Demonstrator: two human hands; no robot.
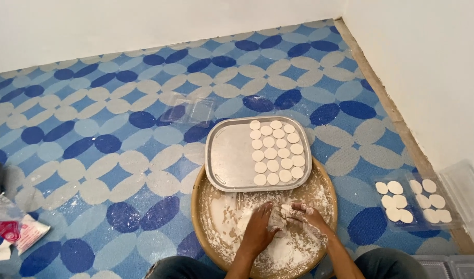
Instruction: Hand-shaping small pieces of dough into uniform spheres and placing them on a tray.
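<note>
Both hands down in the round floured tray [206, 206], working one small lump of dough [284, 211] between them. Left hand [260, 227] cupped loosely around the near side of the lump, fingers curled, not fully closed. Right hand [305, 214] pinching the top of it with floured fingertips [294, 208], also part-closed. Lump sits right between the two hands, touching both, over the right half of the tray.

Loose flour [283, 250] spread under the hands, presumably to stop sticking. Steel tray [229, 155] resting on the round tray's far rim, just beyond the hands, so an easy reach forward. Dough discs [275, 153] in neat rows on its right half only, not overlapping; left half bare.

More discs [414, 201] in a clear plastic tray [454, 222] to the right by the wall [433, 62], well apart from the hands. Another clear container [193, 109] beyond the steel tray. Plastic packet [17, 230] at far left on the patterned floor [92, 129].
</note>
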